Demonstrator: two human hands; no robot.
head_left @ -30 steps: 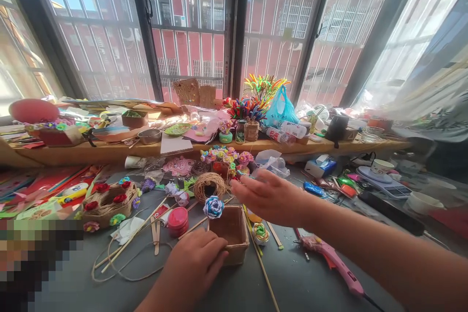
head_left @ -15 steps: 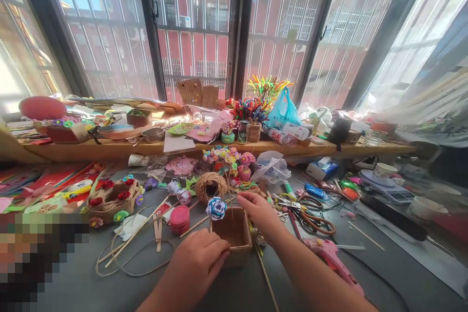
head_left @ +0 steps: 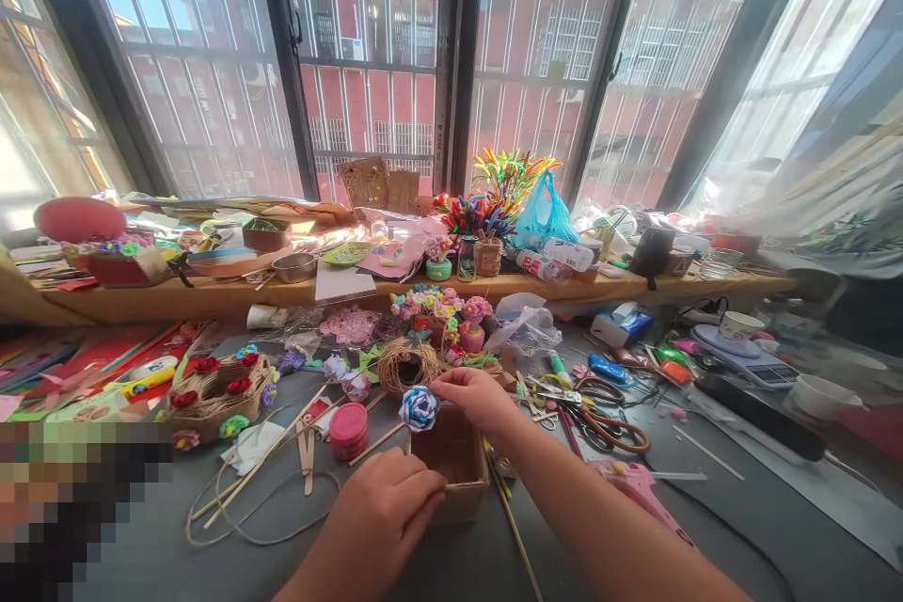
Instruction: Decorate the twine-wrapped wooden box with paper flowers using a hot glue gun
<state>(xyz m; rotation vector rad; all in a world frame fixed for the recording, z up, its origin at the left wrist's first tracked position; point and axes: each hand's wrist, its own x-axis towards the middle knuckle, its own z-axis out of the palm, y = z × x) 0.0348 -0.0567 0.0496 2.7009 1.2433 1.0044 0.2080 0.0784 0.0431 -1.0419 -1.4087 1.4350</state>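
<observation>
A small brown open-topped cardboard box (head_left: 460, 500) stands in front of me. My left hand (head_left: 385, 503) is closed on its near left rim, thumb and fingers pressed together there. A blue and white flower (head_left: 419, 407) sits at the box's far left corner. My right hand (head_left: 474, 400) reaches over the box's far edge, its thumb and forefinger pinched right beside the flower; whatever lies between the fingertips is too small to make out. Behind the flower rests a ball of brown twine (head_left: 407, 365).
Left of the box are a round pink tub (head_left: 348, 433), craft sticks (head_left: 306, 457), loose cord and a flower-trimmed basket (head_left: 218, 393). Scissors (head_left: 599, 416) and a pink glue gun (head_left: 645, 494) lie to the right. A crowded wooden shelf (head_left: 395, 287) runs along the window.
My right hand has moved a little left, from the box's far right side to beside the flower. My left hand keeps its grip on the box.
</observation>
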